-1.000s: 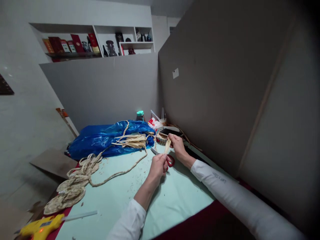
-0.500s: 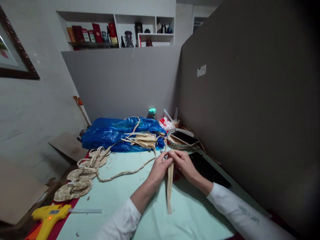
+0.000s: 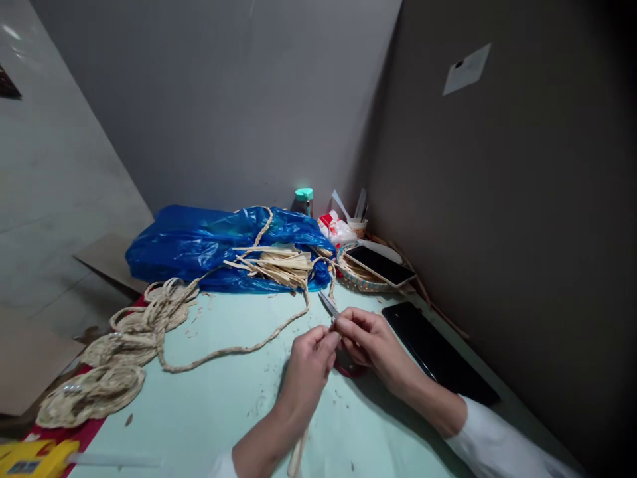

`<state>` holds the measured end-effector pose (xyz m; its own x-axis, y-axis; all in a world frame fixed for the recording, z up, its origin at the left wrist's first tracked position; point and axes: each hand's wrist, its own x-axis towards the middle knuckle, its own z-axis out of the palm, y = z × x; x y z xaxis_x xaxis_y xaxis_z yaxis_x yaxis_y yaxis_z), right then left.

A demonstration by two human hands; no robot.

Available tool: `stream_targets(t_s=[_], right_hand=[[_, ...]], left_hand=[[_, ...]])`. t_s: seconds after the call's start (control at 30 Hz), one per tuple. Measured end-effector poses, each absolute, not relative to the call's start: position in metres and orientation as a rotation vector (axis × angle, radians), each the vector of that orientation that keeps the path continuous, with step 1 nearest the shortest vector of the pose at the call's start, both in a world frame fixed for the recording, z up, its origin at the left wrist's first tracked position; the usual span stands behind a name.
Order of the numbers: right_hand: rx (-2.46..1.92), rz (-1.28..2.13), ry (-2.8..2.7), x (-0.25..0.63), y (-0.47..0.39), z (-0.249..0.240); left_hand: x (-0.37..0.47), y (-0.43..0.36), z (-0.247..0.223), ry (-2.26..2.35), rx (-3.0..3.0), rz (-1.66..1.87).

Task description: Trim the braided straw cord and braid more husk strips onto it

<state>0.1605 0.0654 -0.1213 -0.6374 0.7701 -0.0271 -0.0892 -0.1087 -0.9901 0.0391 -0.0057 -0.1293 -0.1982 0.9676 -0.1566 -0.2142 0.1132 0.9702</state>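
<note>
My left hand point(image 3: 309, 362) and my right hand point(image 3: 371, 342) meet over the middle of the table, fingertips pinched close together. A pale flat husk strip point(image 3: 297, 455) shows below my left wrist, its upper part hidden behind the hand and forearm. Scissors point(image 3: 327, 303) lie just beyond my fingers, blades pointing away and red handles partly under my right hand. What my right fingertips pinch is too small to tell. A braided cord point(image 3: 239, 349) curves across the table from a bundle of dry husks point(image 3: 286, 265) to coiled braided pieces point(image 3: 117, 348) at the left.
A blue plastic bag point(image 3: 184, 242) lies at the back. Behind the hands on the right are a woven basket point(image 3: 355, 282) with a phone point(image 3: 381, 264) on it and a black tablet point(image 3: 438, 352). A yellow glue gun point(image 3: 37, 458) is at the front left edge.
The view has tilted down and come closer. The husk strip that hung between my hands now shows behind my left forearm, and my hands have tilted, uncovering more of the scissors.
</note>
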Motion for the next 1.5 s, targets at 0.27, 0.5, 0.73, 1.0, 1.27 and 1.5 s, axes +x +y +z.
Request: stream_targets(t_s=[0.27,0.5,0.73,1.0,1.27,1.5], right_hand=[[-0.874,1.721,-1.581,0.160,0.055,-0.112],[-0.951,1.597,-1.627,0.160,0.053,-0.106],[-0.925,1.558,-1.595,0.162,0.048,-0.114],[-0.847,1.539,-1.582,0.158,0.049,-0.113],[-0.725,1.663,-1.497,0.169,0.060,-0.098],[-0.577,1.784,-1.584,0.164,0.057,-0.099]], left_hand=[[0.043,-0.018,-0.128,1.318,0.901,1.362],[0.045,-0.019,-0.113,1.410,1.066,1.352],[0.049,-0.021,-0.122,1.469,1.135,1.318],[0.039,-0.020,-0.125,1.597,1.358,1.314],[0.032,-0.014,-0.101,1.510,1.171,1.448],[0.031,-0.009,-0.096,1.235,0.990,1.634]])
